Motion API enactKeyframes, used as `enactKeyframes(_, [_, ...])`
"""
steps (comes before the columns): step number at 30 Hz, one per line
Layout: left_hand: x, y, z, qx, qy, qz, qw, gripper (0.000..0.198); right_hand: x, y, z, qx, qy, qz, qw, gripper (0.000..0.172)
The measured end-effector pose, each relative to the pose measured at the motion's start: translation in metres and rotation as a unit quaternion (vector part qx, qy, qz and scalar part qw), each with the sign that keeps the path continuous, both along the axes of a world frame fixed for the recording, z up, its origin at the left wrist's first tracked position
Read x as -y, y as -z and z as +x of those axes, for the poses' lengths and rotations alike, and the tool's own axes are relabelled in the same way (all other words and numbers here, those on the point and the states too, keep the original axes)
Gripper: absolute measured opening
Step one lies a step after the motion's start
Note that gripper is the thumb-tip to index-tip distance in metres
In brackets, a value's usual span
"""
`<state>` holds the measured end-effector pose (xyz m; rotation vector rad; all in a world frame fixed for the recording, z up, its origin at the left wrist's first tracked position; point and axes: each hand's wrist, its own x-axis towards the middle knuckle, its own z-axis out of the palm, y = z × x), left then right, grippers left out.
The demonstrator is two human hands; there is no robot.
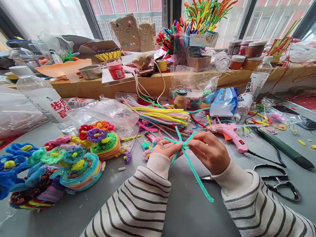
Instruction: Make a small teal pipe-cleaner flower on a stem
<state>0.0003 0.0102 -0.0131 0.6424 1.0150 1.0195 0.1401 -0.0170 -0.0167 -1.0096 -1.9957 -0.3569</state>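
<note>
My left hand (166, 148) and my right hand (209, 151) meet over the grey table (72, 223), both pinching a teal pipe cleaner (194, 172). Its upper part is bent into small loops between my fingertips, and a long tail hangs down toward me. Both wrists wear striped sleeves. Finished pipe-cleaner flowers on coiled bases (80, 171) lie to the left of my left hand. A bundle of loose yellow and pastel pipe cleaners (163, 114) lies just beyond my hands.
A pink glue gun (231, 134) and black scissors (280, 184) lie to the right. A plastic water bottle (41, 97) stands at the left. Jars, a tissue pack (224, 102) and upright coloured pipe cleaners (205, 11) crowd the wooden ledge by the window.
</note>
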Motion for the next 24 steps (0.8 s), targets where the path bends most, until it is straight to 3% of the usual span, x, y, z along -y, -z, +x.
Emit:
enactKeyframes(4, [-0.002,0.007,0.002,0.016,-0.023,0.018,0.999,0.045,0.000,0.001,0.000,0.002,-0.001,-0.016,1.000,0.011])
enactKeyframes(9, [0.000,0.005,0.003,-0.021,-0.028,0.060,0.998,0.047,0.001,0.003,-0.007,-0.083,0.020,-0.073,0.994,0.006])
enactKeyframes(15, [0.009,-0.003,0.005,-0.125,-0.086,0.167,0.974,0.038,0.002,0.005,-0.016,-0.251,0.026,-0.202,0.946,0.008])
enactKeyframes(18, [0.013,-0.003,0.005,-0.172,-0.102,0.230,0.952,0.037,0.000,0.007,-0.019,-0.377,0.007,-0.309,0.873,0.013])
enactKeyframes(19, [0.014,-0.004,0.006,-0.193,-0.106,0.253,0.942,0.036,0.000,0.008,-0.020,-0.437,-0.004,-0.353,0.827,0.014])
enactKeyframes(22, [0.020,-0.008,0.008,-0.255,-0.098,0.303,0.913,0.030,-0.001,0.005,-0.026,-0.594,-0.038,-0.467,0.654,0.018])
enactKeyframes(24, [0.022,-0.011,0.010,-0.291,-0.103,0.331,0.892,0.027,0.000,0.002,-0.030,-0.636,-0.057,-0.515,0.572,0.019])
